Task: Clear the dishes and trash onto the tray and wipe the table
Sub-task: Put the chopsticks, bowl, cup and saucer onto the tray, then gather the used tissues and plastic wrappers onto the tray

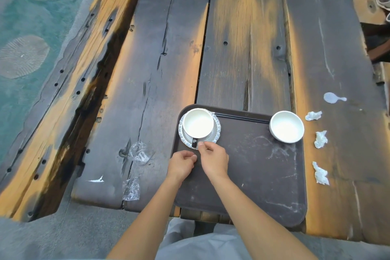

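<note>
Hovering over the near-left corner of the brown tray (pixel 253 175), both hands close together. Right hand (pixel 214 159) reaching with thumb and forefinger drawn together right at the dark handle of the white cup (pixel 198 123); touching or just off it, impossible to tell. Left hand (pixel 182 163) curling loosely beside it, fingers bent inward, pinching nothing visible. Cup sitting on a patterned saucer (pixel 216 134) just beyond the fingertips, handle turned toward the person, likely for easy setting down. White bowl (pixel 286 126) resting on the far-right tray rim, well to the right of the fingers, partly overhanging the edge.

Counting: one cup, one saucer, one bowl, one tray. Three crumpled paper tissues (pixel 320 139) lying in a row on the wooden table (pixel 242 38) beyond the tray's right edge. Two clear plastic wrappers (pixel 139 152) lying left of the left hand, off the tray. Several pale spills on the wood, one rounded puddle (pixel 332 97) beyond the tissues. Dishes apparently gathered; trash and wiping probably remaining.
</note>
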### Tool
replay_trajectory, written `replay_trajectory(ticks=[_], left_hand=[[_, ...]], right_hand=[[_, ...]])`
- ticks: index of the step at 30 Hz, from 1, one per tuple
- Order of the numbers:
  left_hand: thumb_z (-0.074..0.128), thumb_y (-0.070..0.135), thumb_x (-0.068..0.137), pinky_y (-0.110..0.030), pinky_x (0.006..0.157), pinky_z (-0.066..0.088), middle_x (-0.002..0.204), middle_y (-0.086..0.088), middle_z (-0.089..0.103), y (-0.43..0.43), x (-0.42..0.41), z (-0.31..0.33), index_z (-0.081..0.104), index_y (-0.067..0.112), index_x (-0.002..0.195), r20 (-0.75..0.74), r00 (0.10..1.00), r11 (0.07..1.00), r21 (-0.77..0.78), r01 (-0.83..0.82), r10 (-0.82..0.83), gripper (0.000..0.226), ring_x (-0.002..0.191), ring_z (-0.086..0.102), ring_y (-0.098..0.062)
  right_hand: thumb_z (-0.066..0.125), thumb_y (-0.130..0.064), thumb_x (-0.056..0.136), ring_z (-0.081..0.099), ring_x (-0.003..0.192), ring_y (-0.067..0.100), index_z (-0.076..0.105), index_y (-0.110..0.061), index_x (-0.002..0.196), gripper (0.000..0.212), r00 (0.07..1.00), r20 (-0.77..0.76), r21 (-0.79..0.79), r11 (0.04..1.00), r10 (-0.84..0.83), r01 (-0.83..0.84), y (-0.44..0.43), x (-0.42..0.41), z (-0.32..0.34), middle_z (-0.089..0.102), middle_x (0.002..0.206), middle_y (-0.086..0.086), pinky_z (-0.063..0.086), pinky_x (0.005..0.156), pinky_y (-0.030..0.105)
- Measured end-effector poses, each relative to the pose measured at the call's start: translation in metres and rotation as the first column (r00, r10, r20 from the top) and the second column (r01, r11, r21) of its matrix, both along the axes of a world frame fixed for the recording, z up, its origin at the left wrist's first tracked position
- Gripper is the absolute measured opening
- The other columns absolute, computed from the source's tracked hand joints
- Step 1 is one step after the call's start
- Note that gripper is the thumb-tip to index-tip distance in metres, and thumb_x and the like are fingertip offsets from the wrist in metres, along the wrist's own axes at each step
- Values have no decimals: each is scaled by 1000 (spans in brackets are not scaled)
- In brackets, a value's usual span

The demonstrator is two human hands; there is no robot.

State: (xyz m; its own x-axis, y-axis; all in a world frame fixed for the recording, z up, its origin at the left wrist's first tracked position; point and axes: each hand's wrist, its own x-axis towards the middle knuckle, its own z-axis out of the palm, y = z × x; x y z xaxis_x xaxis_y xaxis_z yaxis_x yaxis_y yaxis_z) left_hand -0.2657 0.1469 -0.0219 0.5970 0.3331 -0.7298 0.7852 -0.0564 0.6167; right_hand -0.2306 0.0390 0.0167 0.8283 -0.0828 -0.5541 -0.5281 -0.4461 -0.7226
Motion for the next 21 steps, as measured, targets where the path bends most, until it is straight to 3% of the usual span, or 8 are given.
replay_trajectory(ticks=[3, 6, 8, 11, 14, 17, 21], left_hand=[[65, 29, 85, -29, 89, 52, 93, 2, 76, -26, -1, 8, 73, 20, 103, -4, 957, 943, 170, 285, -288, 21, 94, 68, -15], [60, 27, 88, -29, 89, 50, 95, 2, 75, -62, 4, 15, 70, 19, 110, -3, 846, 818, 255, 515, -532, 25, 101, 66, -19], [58, 27, 88, -33, 88, 50, 105, 1, 72, -87, 9, 17, 66, 18, 114, -12, 748, 699, 344, 626, -664, 29, 105, 63, -22], [59, 29, 88, -38, 93, 47, 129, -2, 58, -122, 20, 16, 58, 20, 127, -30, 605, 517, 487, 704, -796, 40, 119, 53, -27], [59, 37, 90, -44, 108, 38, 155, -7, 33, -149, 28, 9, 37, 25, 147, -110, 503, 357, 576, 735, -857, 62, 141, 30, -32], [52, 48, 92, -51, 118, 21, 164, -10, 7, -165, 31, -4, 16, 33, 155, -212, 477, 281, 583, 762, -853, 74, 150, 7, -35], [50, 57, 90, -56, 118, 12, 165, -7, -9, -174, 28, -17, 8, 38, 155, -269, 478, 250, 590, 768, -836, 80, 151, -7, -34]], right_hand=[[63, -26, 93, 68, 93, 10, 73, -18, 111, 22, 995, 74, -75, 995, 73, -67, -54, 1, -3, 75, 100, -1, 53, 88, 27], [61, -16, 94, 59, 120, 22, 68, -10, 122, 30, 972, 191, -327, 943, 138, -70, -128, 4, -11, 67, 126, 6, 43, 106, 34], [59, -11, 94, 49, 130, 27, 65, -8, 128, 35, 964, 214, -452, 891, 156, -44, -180, 6, -12, 60, 137, 9, 35, 110, 37], [59, -7, 91, 39, 134, 34, 54, -9, 138, 47, 961, 163, -630, 773, 224, -73, -253, 9, -16, 45, 148, 14, 36, 111, 44], [58, -2, 88, 27, 140, 39, 44, -13, 144, 59, 962, -6, -696, 690, 273, -200, -306, 7, -21, 25, 158, 19, 35, 111, 45], [52, -6, 93, 29, 139, 37, 39, -22, 149, 60, 955, -95, -675, 688, 280, -269, -339, 5, -31, 24, 158, 17, 37, 110, 43], [54, -7, 95, 55, 115, 32, 58, -14, 137, 42, 949, 21, -605, 760, 313, -238, -366, 11, -43, 55, 131, 14, 43, 99, 38]])
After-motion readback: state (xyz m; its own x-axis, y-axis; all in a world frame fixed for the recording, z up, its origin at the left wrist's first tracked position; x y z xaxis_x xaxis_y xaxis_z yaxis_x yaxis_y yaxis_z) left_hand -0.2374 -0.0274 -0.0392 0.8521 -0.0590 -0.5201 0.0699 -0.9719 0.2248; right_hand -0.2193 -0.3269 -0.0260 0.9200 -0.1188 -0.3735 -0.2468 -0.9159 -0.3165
